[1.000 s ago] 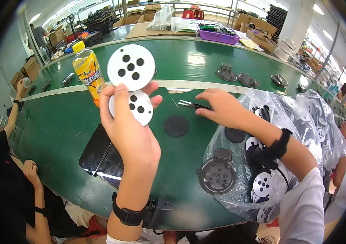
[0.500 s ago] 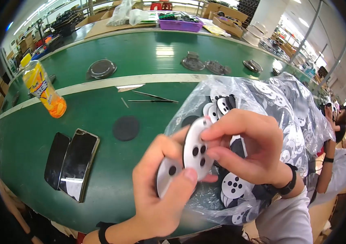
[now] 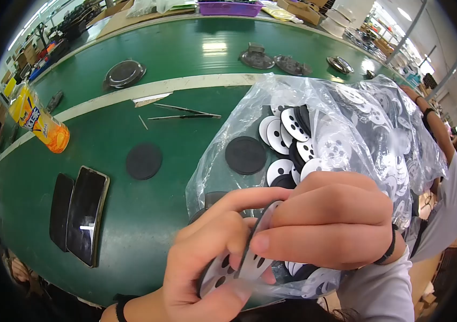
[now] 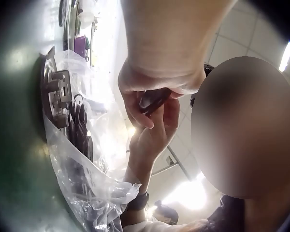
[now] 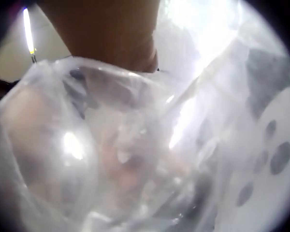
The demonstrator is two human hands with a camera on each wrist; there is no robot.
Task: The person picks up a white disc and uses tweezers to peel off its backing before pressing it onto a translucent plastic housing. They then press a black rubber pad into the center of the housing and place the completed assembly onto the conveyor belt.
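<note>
My left hand (image 3: pixel 199 265) holds two round white discs with black dots, low at the front in the head view. One disc (image 3: pixel 219 275) lies against its palm side. The other disc (image 3: pixel 251 264) stands nearly edge-on, and my right hand (image 3: pixel 330 220) pinches its rim between curled fingers and thumb. Both hands meet at this disc. In the left wrist view the disc's dark side (image 4: pixel 153 100) shows between the hands. Behind them lies a clear plastic bag (image 3: pixel 212 145) of similar discs. Bag film covers most of the right wrist view, hiding the right fingers.
A black disc (image 3: pixel 144 161) lies on the green table (image 3: pixel 121 209), another black disc (image 3: pixel 245 155) on the bag. Tweezers (image 3: pixel 185 115) lie behind. To the left are two phones (image 3: pixel 86 214) and a drink bottle (image 3: pixel 38 121). Round housings (image 3: pixel 125 73) stand beyond the pale strip.
My left hand has come down from its raised position with the discs. My right hand has moved from beside the tweezers to one disc, which has since turned more edge-on.
</note>
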